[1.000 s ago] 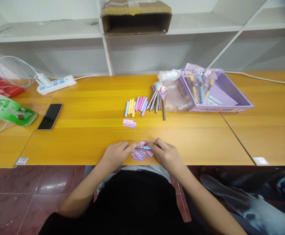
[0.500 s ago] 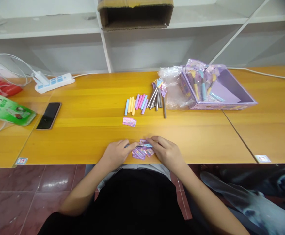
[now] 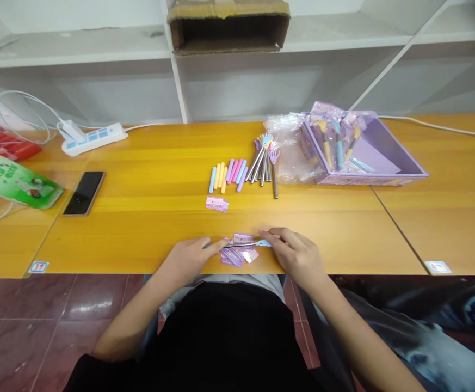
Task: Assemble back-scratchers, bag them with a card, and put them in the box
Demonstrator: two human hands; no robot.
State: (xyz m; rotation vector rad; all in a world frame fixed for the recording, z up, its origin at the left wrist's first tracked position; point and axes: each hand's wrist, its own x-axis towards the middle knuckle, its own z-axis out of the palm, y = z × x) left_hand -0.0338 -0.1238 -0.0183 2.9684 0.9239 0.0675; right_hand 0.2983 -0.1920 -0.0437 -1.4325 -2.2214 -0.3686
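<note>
I think the work is only part way along. One blue-tipped stick (image 3: 241,245) is in the hands; a bunch of bare sticks (image 3: 257,167) and a row of colored tubes (image 3: 228,175) lie farther back on the surface (image 3: 139,234), so plenty looks left. Some wrapped ones (image 3: 338,152) sit in the purple box (image 3: 414,177) — those look done to me. The blue-tipped stick is over small cards (image 3: 231,257), lying longways left to right, its blue tip pointing right. My left hand (image 3: 186,261) pinches its left end; my right hand (image 3: 300,256) is at the tip — I cannot tell if it squeezes.
</note>
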